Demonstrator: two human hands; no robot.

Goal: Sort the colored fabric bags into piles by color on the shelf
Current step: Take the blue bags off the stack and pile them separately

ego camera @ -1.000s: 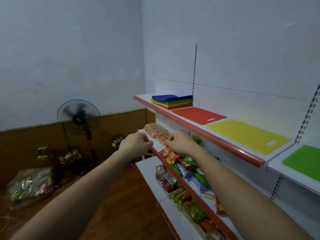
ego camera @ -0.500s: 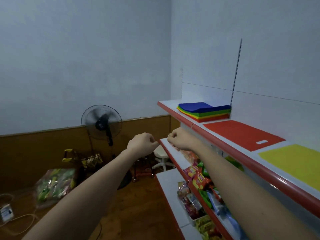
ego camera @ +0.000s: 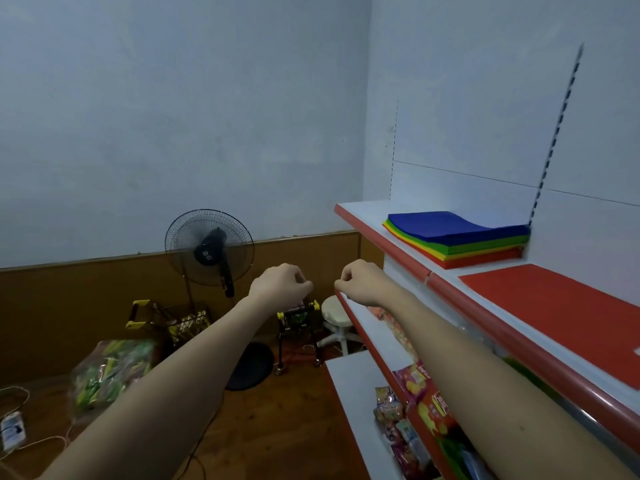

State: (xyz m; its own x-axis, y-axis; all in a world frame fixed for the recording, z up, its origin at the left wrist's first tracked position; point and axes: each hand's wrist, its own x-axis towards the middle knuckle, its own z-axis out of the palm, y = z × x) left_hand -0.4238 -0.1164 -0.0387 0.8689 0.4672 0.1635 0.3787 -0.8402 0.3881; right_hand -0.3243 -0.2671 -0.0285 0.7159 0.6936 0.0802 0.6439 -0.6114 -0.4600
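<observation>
both hands are held out in mid-air with fingers curled into loose fists, the left hand and the right hand close together but apart, each holding nothing that can be seen; whether the fingertips pinch something tiny is hard to tell. to the right, the top shelf with its red front edge carries the stack of colored fabric bags at its far end, against the white back panel: blue on top, then green, yellow, orange and red layers. just nearer on the same shelf lies a flat red bag, cut off by the right edge. the right forearm crosses in front of the lower shelves, hiding part of the snack packets there, whose labels are too blurred to read. beyond the hands stands a black pedestal fan against the brown wall panel, its base partly hidden by the left forearm. a small white stool sits near the shelf end, beside a black and yellow cart that the left hand partly covers. a second cart stands left of the fan. a clear bag of green packets lies blurred on the wooden floor, and a white cable trails at the near left, cut off by the frame.
</observation>
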